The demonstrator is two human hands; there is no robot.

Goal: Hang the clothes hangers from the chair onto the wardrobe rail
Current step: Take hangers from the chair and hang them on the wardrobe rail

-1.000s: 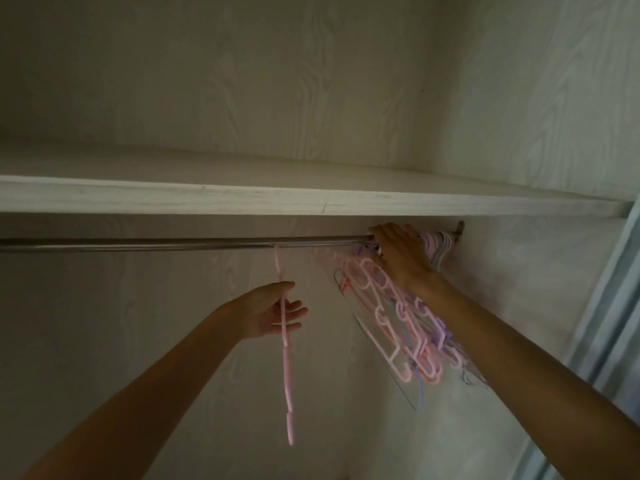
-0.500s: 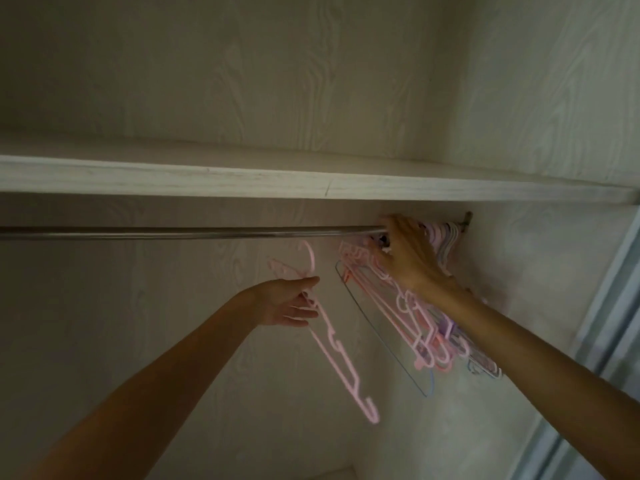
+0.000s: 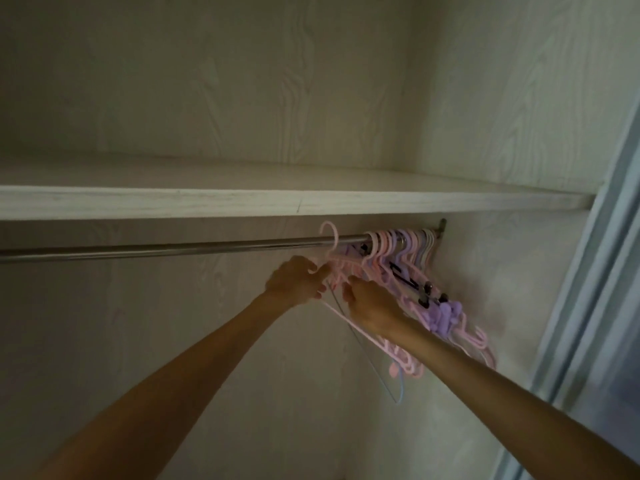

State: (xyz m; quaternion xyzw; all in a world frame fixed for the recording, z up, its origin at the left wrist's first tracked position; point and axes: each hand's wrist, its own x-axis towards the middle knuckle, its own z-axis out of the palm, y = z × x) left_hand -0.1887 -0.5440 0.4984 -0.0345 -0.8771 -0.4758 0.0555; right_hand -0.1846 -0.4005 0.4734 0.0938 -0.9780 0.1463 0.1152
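A steel wardrobe rail runs left to right under a shelf. At its right end hangs a bunch of several pink and purple hangers. A single pink hanger has its hook over the rail just left of the bunch. My left hand grips that hanger below its hook. My right hand is beside it, fingers curled among the lower bars of the bunch. Whether it grips one I cannot tell. The chair is out of view.
A pale wooden shelf sits right above the rail. The wardrobe's back wall and right side wall close in the space. A grey-blue sliding door frame stands at the right. The rail's left stretch carries nothing.
My left hand lifted the pink hanger up and right, and its hook now sits over the rail. My right hand dropped from the rail down to the hangers' lower bars.
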